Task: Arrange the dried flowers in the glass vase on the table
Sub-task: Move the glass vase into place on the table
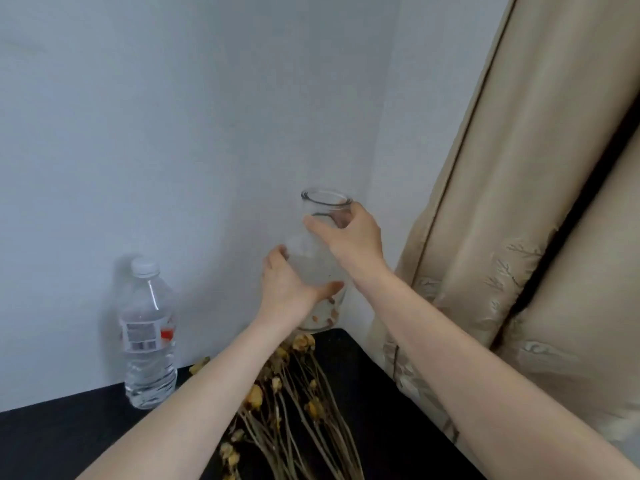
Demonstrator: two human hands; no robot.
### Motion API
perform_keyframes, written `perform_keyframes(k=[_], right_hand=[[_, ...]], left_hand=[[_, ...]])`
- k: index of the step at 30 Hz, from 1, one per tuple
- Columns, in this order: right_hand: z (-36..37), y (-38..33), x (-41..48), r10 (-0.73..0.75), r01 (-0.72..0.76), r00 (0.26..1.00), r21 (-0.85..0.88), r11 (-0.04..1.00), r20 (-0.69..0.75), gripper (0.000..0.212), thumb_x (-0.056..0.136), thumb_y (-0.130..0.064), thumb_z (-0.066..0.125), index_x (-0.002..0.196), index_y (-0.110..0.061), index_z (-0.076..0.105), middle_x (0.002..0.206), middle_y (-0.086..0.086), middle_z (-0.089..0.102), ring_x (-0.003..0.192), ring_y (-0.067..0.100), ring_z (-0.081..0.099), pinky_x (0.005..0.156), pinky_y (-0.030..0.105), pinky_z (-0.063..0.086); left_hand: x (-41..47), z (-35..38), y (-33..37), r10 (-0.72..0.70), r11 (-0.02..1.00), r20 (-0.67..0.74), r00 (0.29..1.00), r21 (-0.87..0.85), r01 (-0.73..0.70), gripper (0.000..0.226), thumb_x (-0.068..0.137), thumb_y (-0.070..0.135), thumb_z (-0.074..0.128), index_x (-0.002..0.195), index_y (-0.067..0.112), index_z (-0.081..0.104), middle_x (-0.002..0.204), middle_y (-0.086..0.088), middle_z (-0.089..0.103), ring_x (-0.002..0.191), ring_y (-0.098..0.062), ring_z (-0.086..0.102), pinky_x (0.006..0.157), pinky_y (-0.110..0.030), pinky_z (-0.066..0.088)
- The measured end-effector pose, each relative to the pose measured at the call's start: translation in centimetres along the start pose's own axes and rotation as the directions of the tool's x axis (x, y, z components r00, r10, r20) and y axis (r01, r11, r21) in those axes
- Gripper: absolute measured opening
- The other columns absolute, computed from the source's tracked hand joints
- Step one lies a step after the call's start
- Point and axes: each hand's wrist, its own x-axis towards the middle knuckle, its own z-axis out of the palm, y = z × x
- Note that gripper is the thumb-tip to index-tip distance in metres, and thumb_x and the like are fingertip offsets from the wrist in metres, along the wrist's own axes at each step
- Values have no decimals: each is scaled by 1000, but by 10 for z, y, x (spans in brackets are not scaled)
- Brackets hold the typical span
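Gripping the glass vase (pixel 313 268) below its rim with our right hand (pixel 349 237) and round its belly with our left hand (pixel 287 289), we hold it upright at the black table's (pixel 363 358) far corner, close to wall and curtain (pixel 502 202). Orange-brown bits lie at its bottom. Dried flowers (pixel 294 393) lie loose on the table; a capped water bottle (pixel 149 341) stands well left.

Clear glass vase (pixel 323 268); yellow-brown dried flowers (pixel 294 393); black table (pixel 62 441); beige branch-patterned curtain (pixel 519 202); white-capped bottle (pixel 149 341).
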Motion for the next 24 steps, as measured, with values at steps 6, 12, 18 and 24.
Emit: perform_keyframes(k=[6,12,18,24], right_hand=[[21,-69,-53,-67,64,994,46,997,85,38,64,-38,80,89,-15,64,84,-7,67,81,9,63,63,19,46],[51,-109,-139,-132,107,959,108,988,251,39,60,-48,79,84,-19,66,77,-13,68,70,-4,62,50,2,40],[76,-101,-217,-132,50,887,193,980,442,46,64,-40,80,101,-19,65,90,-9,71,86,1,65,74,17,51],[93,-84,-246,-145,52,847,193,980,511,44,63,-41,79,99,-23,61,89,-15,67,86,-4,62,73,13,48]], left_hand=[[-57,-91,18,13,996,-117,993,88,-2,111,48,52,84,135,22,22,132,-1,29,116,-15,39,92,-27,36],[-142,-176,7,-75,984,-203,976,145,105,117,30,63,76,132,29,28,116,9,29,114,-11,42,94,-34,44],[-225,-205,-28,-192,972,-262,946,80,220,112,32,63,75,129,36,26,118,12,31,108,-2,42,80,-16,36],[-254,-210,-53,-231,968,-264,936,31,248,91,42,50,84,117,33,36,114,15,44,105,0,49,79,-19,46]])
